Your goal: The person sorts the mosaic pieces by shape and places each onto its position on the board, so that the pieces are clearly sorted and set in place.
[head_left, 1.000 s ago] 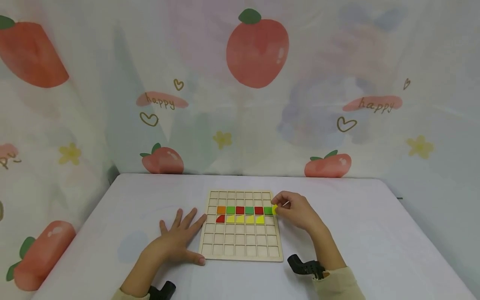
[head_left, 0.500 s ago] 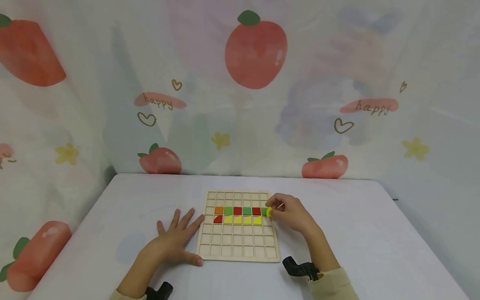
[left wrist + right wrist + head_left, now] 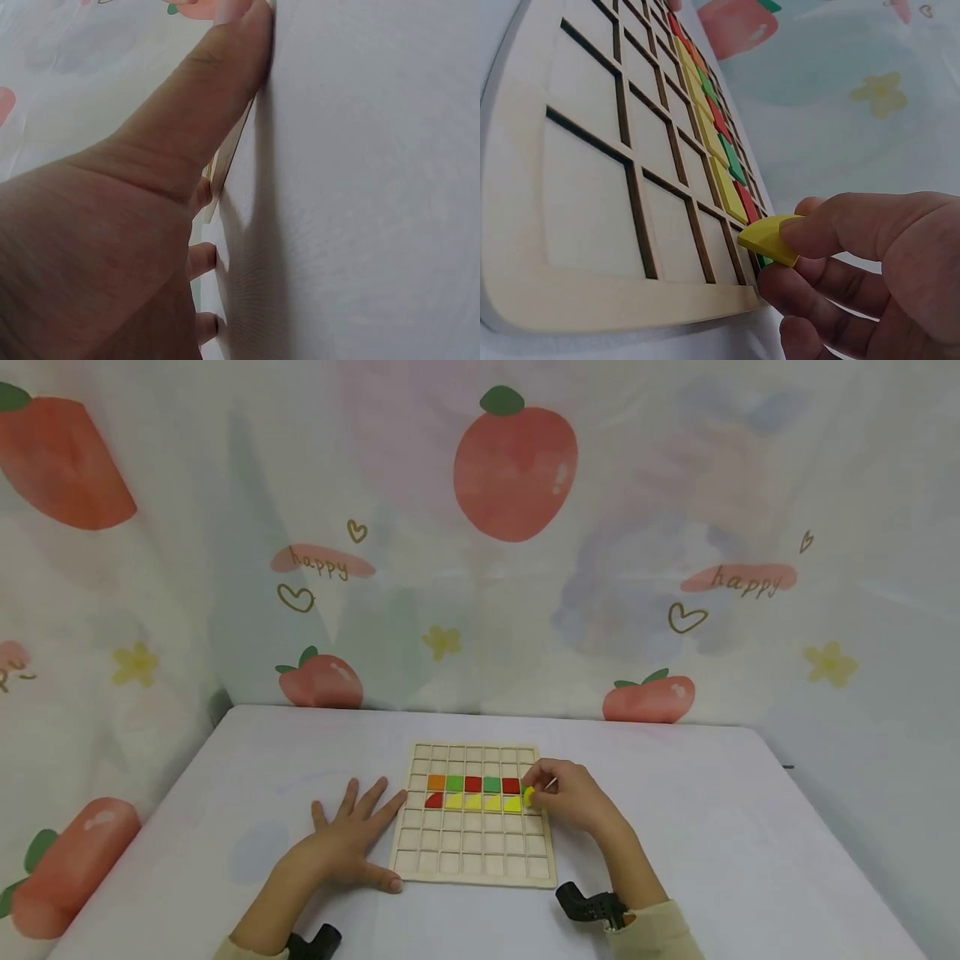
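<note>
A wooden grid board [image 3: 474, 864] lies flat on the table, with two rows of coloured pieces in its cells. One row runs orange, green and red squares; the row nearer me has a red piece and several yellow ones [image 3: 727, 191]. My right hand [image 3: 573, 793] pinches a yellow quarter-round tile [image 3: 769, 238] between thumb and fingers, over the board's right edge by the end of the yellow row. My left hand [image 3: 345, 847] lies spread on the table, its thumb and index fingertip at the board's left edge. In the left wrist view the thumb [image 3: 202, 90] hides most of the board.
A white cloth covers the table [image 3: 660, 760]. Behind it hangs a printed curtain [image 3: 480, 610] with fruit and flowers. A black wrist device [image 3: 592, 906] sits on the right wrist, another [image 3: 317, 942] on the left.
My right hand has moved left and a little nearer with the yellow tile, from beyond the board's edge to over its last column. The left hand stays in place.
</note>
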A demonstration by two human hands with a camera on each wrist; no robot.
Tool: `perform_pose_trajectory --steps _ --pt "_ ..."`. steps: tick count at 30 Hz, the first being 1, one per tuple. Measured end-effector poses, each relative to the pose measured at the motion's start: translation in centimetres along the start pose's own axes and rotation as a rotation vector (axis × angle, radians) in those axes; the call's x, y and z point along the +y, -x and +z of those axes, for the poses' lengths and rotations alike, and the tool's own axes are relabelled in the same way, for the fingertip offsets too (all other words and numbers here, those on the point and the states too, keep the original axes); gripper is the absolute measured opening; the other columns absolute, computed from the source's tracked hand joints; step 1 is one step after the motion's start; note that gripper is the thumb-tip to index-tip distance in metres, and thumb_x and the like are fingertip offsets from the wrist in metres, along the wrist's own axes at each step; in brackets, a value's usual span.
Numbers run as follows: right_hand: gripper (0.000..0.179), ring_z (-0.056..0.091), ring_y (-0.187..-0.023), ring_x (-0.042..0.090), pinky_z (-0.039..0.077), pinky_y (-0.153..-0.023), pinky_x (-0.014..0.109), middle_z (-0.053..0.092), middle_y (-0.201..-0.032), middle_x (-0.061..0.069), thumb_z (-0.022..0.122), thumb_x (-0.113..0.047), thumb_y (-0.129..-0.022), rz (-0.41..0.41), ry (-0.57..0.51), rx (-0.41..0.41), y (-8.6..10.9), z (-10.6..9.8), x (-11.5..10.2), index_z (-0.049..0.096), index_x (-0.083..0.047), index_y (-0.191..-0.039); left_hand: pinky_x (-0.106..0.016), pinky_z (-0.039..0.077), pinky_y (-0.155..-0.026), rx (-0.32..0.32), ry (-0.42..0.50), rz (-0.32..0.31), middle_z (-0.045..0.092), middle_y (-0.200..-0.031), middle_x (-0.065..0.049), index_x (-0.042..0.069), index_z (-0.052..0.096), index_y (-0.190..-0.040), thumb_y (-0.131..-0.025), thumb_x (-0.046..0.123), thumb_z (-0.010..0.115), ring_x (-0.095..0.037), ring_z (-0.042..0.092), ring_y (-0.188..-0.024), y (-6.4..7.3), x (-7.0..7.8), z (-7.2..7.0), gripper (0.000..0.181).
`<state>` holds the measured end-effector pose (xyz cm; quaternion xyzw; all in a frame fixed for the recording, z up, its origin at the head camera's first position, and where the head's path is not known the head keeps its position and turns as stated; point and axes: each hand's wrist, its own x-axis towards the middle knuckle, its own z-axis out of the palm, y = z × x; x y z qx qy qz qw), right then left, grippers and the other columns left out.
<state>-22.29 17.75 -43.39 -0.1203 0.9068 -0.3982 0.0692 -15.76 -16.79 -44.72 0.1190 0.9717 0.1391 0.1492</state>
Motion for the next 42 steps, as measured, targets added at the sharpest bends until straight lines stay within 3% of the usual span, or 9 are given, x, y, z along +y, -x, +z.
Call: perform_pose_trajectory --steps 10,29,42 --pt "0.012 0.054 -0.074 0.015 0.046 -0.061 0.027 0.059 -0.078 -0.002 0.072 -0.004 -0.083 0.021 0.045 0.031 0.2 0.45 -0.06 0.069 -0.014 -0.088 -0.086 -0.006 -0.098 -0.001 -0.021 0.01 0.01 -0.168 -0.01 0.031 0.026 -0.159 -0.054 0.077 0.078 -0.051 -0.005 -0.15 0.18 -0.34 -0.39 0.126" --pt "0.01 0.053 -0.071 0.013 0.044 -0.064 0.029 0.061 -0.072 -0.005 0.075 -0.006 -0.082 0.032 0.198 0.018 0.5 -0.36 -0.41 0.072 -0.016 -0.081 -0.087 -0.006 -0.097 0.007 0.021 0.065 0.009 -0.168 -0.012 0.028 0.026 -0.159 -0.056 0.076 0.078 -0.052 -0.006 -0.149 -0.02 -0.36 -0.52 0.125" --pt "0.016 0.052 -0.07 0.014 0.042 -0.065 0.03 0.057 -0.071 -0.002 0.082 -0.01 -0.078 0.046 0.187 -0.026 0.22 -0.23 -0.54 0.069 -0.014 -0.086 -0.087 -0.004 -0.097 0.014 0.018 0.054 0.01 -0.168 -0.013 0.028 0.026 -0.159 -0.057 0.075 0.078 -0.053 -0.005 -0.149 0.28 -0.51 -0.68 0.124"
